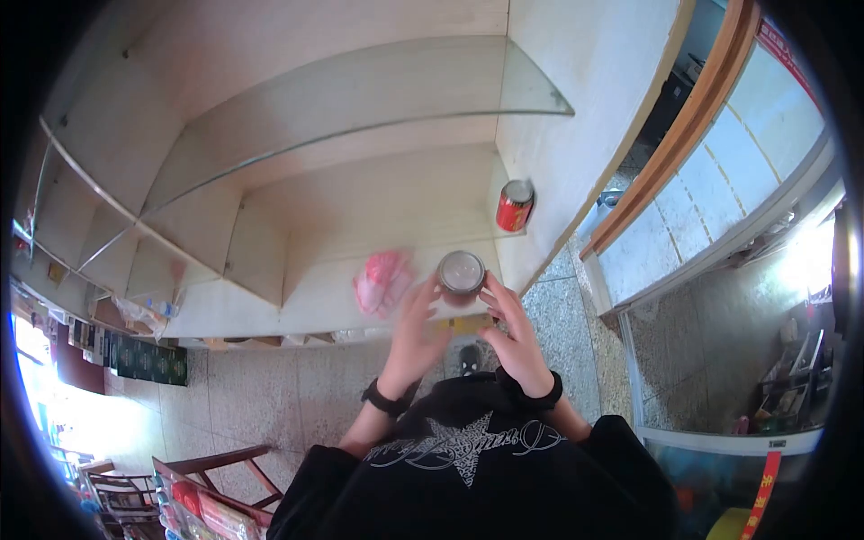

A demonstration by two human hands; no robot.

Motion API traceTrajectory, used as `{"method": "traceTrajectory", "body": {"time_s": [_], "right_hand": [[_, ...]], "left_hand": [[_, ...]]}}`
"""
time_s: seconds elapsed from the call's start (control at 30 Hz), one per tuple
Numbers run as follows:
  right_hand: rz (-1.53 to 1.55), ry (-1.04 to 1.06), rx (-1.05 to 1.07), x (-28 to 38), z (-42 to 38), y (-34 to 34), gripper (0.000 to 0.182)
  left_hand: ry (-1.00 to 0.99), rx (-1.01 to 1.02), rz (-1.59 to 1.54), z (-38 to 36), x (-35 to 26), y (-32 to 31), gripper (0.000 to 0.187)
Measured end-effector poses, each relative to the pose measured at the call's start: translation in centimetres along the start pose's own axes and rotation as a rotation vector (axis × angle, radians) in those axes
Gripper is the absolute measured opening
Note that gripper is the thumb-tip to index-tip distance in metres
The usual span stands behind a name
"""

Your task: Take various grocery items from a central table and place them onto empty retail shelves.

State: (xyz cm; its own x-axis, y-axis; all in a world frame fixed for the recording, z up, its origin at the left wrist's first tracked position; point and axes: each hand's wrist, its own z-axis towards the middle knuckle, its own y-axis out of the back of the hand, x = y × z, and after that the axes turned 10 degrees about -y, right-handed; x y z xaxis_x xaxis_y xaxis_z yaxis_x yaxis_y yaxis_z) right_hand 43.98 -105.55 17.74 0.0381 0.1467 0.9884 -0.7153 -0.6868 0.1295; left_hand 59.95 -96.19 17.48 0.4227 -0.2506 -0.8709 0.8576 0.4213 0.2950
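A can with a silvery top [462, 273] is seen from above between my two hands, near the front edge of the shelf. My right hand [517, 333] is closed on its right side, fingertips against it. At the can's left side is my left hand [419, 337], blurred by motion, its fingers spread; whether it touches the can is unclear. A crumpled pink-and-white cloth or bag [382, 283] lies on the shelf just left of my left hand. Farther back, a red can [515, 206] stands upright by the right side wall.
A curved glass shelf [360, 90] spans the cabinet above the lower board [333, 207]. Divided compartments [184, 243] continue at the left. A wooden chair [225, 468] is at the lower left, a glass counter [720, 441] at the lower right.
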Motion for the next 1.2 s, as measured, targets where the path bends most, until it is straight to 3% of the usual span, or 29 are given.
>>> {"method": "traceTrajectory", "body": {"time_s": [0.13,0.23,0.6,0.93,1.0,1.1,1.2], "right_hand": [[0.080,-0.066,-0.024,-1.0,6.1,3.0,0.082],[0.223,-0.138,-0.006,-4.0,9.3,4.2,0.084],[0.471,-0.288,0.082,-6.8,14.0,5.9,0.080],[0.366,-0.307,0.067,-8.0,14.5,5.8,0.076],[0.353,-0.346,0.058,-8.1,14.1,5.7,0.075],[0.328,-0.381,0.051,-7.1,13.2,5.3,0.069],[0.300,-0.445,0.048,-6.0,12.3,4.4,0.056]], "left_hand": [[0.068,-0.022,-0.123,6.9,4.2,-2.3,0.086],[0.233,-0.027,-0.257,10.1,6.3,-3.4,0.089],[0.331,-0.033,-0.385,14.5,10.3,-5.7,0.088],[0.346,-0.080,-0.350,14.4,11.1,-6.5,0.091],[0.294,-0.120,-0.549,13.6,11.7,-6.8,0.093],[0.418,-0.089,-0.576,12.4,11.3,-6.8,0.096],[0.399,-0.093,-0.485,10.7,10.0,-5.6,0.094]]}}
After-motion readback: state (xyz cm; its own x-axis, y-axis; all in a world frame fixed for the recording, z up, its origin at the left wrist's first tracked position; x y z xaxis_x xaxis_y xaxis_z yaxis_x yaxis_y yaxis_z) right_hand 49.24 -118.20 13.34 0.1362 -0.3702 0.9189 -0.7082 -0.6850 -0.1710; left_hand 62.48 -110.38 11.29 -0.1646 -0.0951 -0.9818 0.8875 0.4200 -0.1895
